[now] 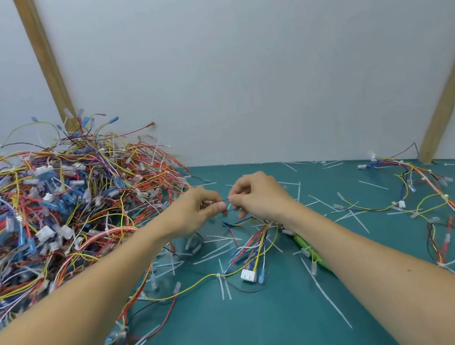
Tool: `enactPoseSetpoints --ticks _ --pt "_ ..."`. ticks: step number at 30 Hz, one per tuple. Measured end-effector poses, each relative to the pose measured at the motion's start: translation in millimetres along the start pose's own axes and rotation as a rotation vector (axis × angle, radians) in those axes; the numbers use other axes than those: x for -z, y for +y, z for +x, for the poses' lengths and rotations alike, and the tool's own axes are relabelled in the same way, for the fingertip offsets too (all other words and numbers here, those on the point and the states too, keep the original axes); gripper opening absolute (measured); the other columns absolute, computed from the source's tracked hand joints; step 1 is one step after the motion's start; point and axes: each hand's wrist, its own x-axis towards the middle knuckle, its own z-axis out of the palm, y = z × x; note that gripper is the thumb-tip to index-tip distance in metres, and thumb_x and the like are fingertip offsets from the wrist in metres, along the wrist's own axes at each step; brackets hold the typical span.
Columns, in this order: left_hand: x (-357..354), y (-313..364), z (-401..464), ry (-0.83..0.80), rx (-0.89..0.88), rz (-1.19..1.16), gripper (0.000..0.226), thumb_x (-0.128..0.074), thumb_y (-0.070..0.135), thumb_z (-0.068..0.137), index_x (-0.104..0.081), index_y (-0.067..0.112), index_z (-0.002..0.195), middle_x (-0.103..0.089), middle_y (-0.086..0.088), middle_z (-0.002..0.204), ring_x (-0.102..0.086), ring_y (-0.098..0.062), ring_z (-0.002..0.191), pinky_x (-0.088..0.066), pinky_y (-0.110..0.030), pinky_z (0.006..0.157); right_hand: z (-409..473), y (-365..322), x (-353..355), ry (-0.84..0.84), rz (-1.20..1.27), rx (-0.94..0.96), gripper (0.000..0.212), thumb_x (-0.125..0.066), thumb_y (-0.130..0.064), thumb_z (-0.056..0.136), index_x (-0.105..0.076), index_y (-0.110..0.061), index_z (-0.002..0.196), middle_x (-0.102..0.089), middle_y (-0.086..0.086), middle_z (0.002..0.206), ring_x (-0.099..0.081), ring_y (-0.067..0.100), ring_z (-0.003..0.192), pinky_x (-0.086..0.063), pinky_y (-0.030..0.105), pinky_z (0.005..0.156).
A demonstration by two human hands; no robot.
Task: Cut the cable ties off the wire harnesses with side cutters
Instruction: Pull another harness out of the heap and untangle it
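Both your hands are up over the middle of the green mat, working close together. Your left hand has its fingers curled in, thumb and fingertips pinching a thin blue wire. Your right hand meets it from the other side, fingers curled too and pinching the same wire, so the short blue stretch runs between the two grips. Just below your right wrist hangs the harness that wire appears to belong to: red, yellow, blue and white leads fanning down toward you to a white connector lying on the mat.

The side cutters are down on the mat, just near of your right wrist, only the green handles showing beside your forearm; neither hand is on them.

To the left sits a big heap of harnesses, multicoloured and tangled, piled against the far wall. Over on the right, well apart from your hands, a few looser harnesses are spread flat. Cut white cable ties are scattered all over the mat around your hands, with one long strip lying near your right forearm.
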Motion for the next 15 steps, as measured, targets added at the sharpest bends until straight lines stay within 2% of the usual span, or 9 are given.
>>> enactPoseSetpoints --ticks 2,4,7,10,12,13,15 --pt "-3 -2 0 0.019 0.013 -0.091 0.025 -0.065 0.038 0.096 -0.078 0.017 0.091 -0.058 0.010 0.066 -0.046 -0.003 0.059 -0.036 -0.019 0.057 0 -1 -4 0.017 -0.073 -0.015 0.011 -0.065 -0.027 0.091 -0.071 -0.026 0.082 -0.077 -0.010 0.075 -0.074 0.005 0.063 -0.057 0.029 0.083" --pt "-5 -3 1 0.094 0.103 -0.206 0.032 -0.065 0.050 0.093 -0.078 0.023 0.083 -0.051 0.015 0.052 -0.042 0.000 0.050 -0.028 -0.013 0.051 -1 -3 -9 0.014 -0.167 0.008 0.012 -0.064 -0.031 0.094 -0.069 -0.027 0.084 -0.078 -0.005 0.085 -0.077 0.017 0.079 -0.058 0.037 0.088" --pt "-8 -6 4 0.221 0.208 -0.245 0.031 -0.065 0.058 0.089 -0.078 0.031 0.083 -0.041 0.012 0.053 -0.035 -0.004 0.049 -0.026 -0.026 0.054 0 0 -12 0.045 -0.224 0.040 0.011 -0.061 -0.031 0.098 -0.068 -0.027 0.090 -0.077 0.000 0.096 -0.073 0.028 0.093 -0.057 0.040 0.089" --pt "-4 -4 5 0.317 0.241 -0.254 0.031 -0.068 0.058 0.087 -0.066 0.033 0.106 -0.050 0.008 0.063 -0.045 0.000 0.050 -0.033 -0.028 0.057 1 12 -8 0.135 -0.330 0.008 0.013 -0.056 -0.026 0.099 -0.069 -0.025 0.101 -0.075 0.004 0.108 -0.067 0.032 0.106 -0.048 0.036 0.081" --pt "4 -4 3 0.404 0.254 -0.226 0.032 -0.067 0.050 0.090 -0.063 0.030 0.115 -0.057 0.004 0.073 -0.056 0.001 0.063 -0.040 -0.029 0.062 0 23 -1 0.237 -0.270 -0.050 0.017 -0.052 -0.024 0.100 -0.068 -0.021 0.104 -0.073 0.007 0.107 -0.064 0.034 0.101 -0.045 0.037 0.076" --pt "9 -4 1 0.454 0.274 -0.122 0.029 -0.066 0.042 0.092 -0.065 0.026 0.117 -0.060 0.001 0.082 -0.062 -0.005 0.076 -0.043 -0.030 0.066 0 29 5 0.328 -0.172 -0.091 0.016 -0.050 -0.023 0.101 -0.066 -0.021 0.103 -0.072 0.007 0.104 -0.063 0.033 0.096 -0.043 0.036 0.074" --pt "15 0 -5 0.443 0.359 0.300 0.034 -0.061 0.032 0.096 -0.061 0.021 0.128 -0.058 -0.005 0.115 -0.064 -0.024 0.099 -0.049 -0.037 0.077 1 40 20 0.524 0.086 -0.160 0.015 -0.048 -0.022 0.103 -0.062 -0.019 0.100 -0.071 0.005 0.095 -0.060 0.031 0.088 -0.040 0.036 0.071"
